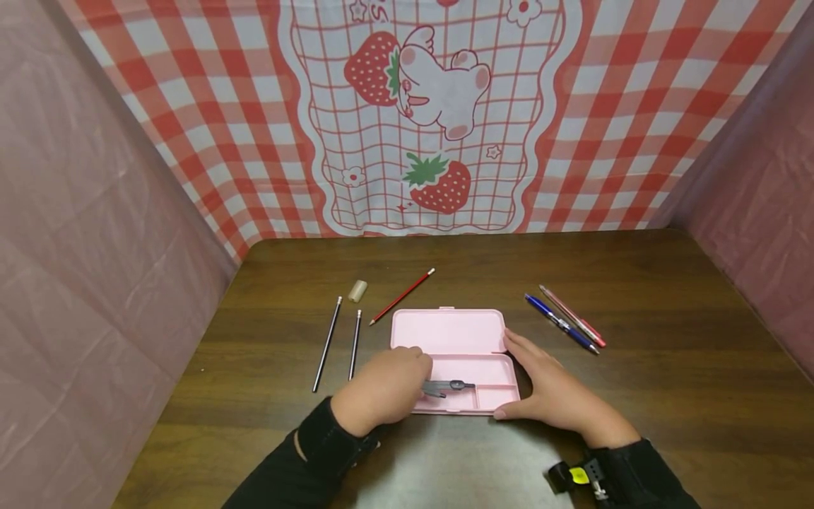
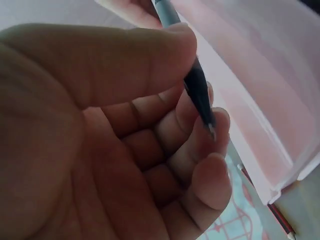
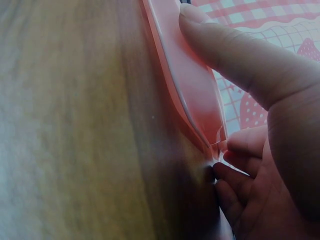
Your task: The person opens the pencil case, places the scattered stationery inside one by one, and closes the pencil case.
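Note:
A pink pencil case (image 1: 448, 332) lies unfolded on the table, its lid toward the back and its divided tray toward the front. Over the tray's left side, my left hand (image 1: 384, 385) pinches a grey drawing compass (image 1: 445, 386). In the left wrist view the dark, metal-tipped end of the compass (image 2: 200, 95) shows past the thumb, and the other fingers curl loosely. My right hand (image 1: 559, 392) holds the case at its right end, thumb at the front corner and fingers along the side. The right wrist view shows that thumb (image 3: 225, 52) against the pink wall.
Left of the case lie two dark pencils (image 1: 327, 343) (image 1: 355, 343), an eraser (image 1: 357, 290) and a red pencil (image 1: 403, 296). To the right are a blue pen (image 1: 559, 323) and a red pen (image 1: 574, 316). A checked cloth (image 1: 254, 141) hangs behind the wooden table (image 1: 668, 339).

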Motion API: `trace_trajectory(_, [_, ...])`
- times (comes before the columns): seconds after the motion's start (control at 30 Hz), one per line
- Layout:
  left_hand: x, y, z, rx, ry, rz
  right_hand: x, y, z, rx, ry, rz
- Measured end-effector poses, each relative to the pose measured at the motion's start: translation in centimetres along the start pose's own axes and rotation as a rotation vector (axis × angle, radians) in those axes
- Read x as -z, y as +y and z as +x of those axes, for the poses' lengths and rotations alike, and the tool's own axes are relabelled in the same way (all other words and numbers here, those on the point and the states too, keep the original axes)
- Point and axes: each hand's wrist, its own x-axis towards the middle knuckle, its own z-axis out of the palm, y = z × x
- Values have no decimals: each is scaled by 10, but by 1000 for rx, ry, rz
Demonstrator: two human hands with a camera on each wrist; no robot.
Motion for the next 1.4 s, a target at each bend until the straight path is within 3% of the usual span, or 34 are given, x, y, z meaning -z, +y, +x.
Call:
trace_trajectory(0.5, [-8, 9, 1, -26, 3, 70, 0, 1, 0, -20, -11, -6])
trace_trajectory(0.77, [-10, 15, 1, -18, 56, 139, 0, 0, 0, -15, -8, -10])
trace_trajectory(1.4, [-10, 18, 2, 16, 19, 141, -1, -1, 1, -28, -10, -18])
